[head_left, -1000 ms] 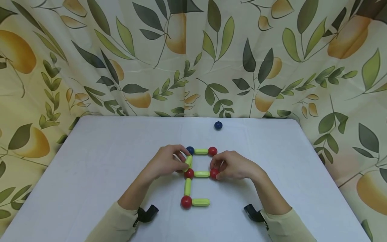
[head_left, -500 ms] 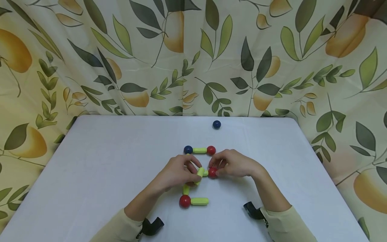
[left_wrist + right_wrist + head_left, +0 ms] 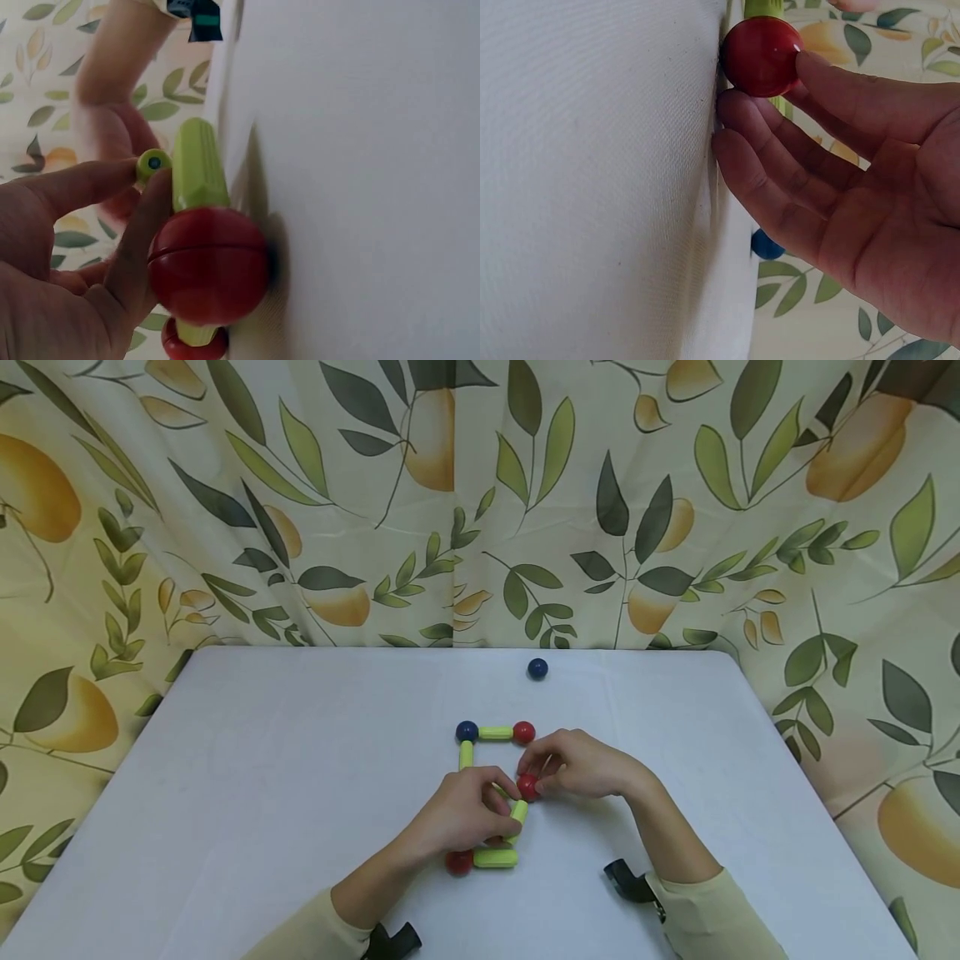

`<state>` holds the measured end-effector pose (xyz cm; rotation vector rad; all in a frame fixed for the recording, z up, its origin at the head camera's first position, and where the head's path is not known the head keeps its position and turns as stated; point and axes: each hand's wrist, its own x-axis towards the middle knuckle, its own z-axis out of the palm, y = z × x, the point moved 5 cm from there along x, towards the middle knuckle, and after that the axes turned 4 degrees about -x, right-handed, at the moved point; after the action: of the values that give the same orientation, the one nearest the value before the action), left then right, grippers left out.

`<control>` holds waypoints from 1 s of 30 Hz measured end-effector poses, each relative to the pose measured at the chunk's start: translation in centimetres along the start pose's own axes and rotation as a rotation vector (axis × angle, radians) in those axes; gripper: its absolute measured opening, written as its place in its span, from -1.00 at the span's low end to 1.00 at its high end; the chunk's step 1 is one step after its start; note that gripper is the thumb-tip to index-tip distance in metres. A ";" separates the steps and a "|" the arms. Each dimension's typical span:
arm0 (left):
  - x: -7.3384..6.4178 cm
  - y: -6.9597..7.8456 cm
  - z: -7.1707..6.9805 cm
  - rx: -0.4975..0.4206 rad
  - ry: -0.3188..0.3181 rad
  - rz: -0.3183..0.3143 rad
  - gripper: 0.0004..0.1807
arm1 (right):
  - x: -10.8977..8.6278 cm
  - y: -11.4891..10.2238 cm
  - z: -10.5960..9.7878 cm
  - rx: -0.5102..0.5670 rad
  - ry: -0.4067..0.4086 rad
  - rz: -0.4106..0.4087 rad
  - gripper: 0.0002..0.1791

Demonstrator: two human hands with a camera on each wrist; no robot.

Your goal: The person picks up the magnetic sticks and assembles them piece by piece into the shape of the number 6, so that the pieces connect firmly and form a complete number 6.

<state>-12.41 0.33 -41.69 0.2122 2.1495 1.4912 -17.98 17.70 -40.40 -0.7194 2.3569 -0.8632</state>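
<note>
My left hand [image 3: 472, 810] pinches a yellow-green magnetic rod [image 3: 517, 817] between thumb and fingers, tilted just below a red ball [image 3: 528, 787]. The rod's round end [image 3: 154, 163] shows a small dark centre in the left wrist view. My right hand [image 3: 581, 766] holds that same red ball [image 3: 761, 56] with thumb and fingertips, low at the table. Beneath my left hand, a lower red ball [image 3: 210, 266] has a rod [image 3: 495, 858] running right from it. Above, a blue ball [image 3: 467, 732] joins rods to the right and downward. The left hand hides the frame's middle left part.
Another red ball [image 3: 524, 732] ends the top rod [image 3: 495, 732]. A loose blue ball [image 3: 537, 669] lies near the far edge of the white table [image 3: 300, 735]. A leaf-and-fruit patterned curtain [image 3: 480, 527] hangs behind.
The left hand has carried its rod from beside the left side of the frame, right and downward, to just below the red ball. The right hand stays at that ball.
</note>
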 end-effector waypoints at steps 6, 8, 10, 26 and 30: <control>0.1 -0.4 0.8 0.000 0.016 -0.004 -0.72 | 0.0 0.0 0.0 0.006 0.002 0.000 -0.76; 0.2 -0.5 0.9 0.007 0.022 -0.001 -0.71 | 0.1 0.0 0.1 0.004 0.002 0.000 -0.76; 0.3 -0.5 1.1 0.022 0.027 0.009 -0.71 | 0.1 0.0 0.1 0.001 0.003 -0.001 -0.76; 0.1 -0.3 2.3 0.058 0.097 0.031 -0.75 | 0.2 0.1 0.1 -0.007 0.011 -0.007 -0.75; 0.1 -0.3 2.6 0.051 0.095 0.034 -0.76 | 0.2 0.2 0.1 -0.015 0.018 0.000 -0.75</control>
<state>-11.20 2.46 -42.66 0.2001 2.2715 1.4931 -18.11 17.67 -40.62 -0.7212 2.3818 -0.8558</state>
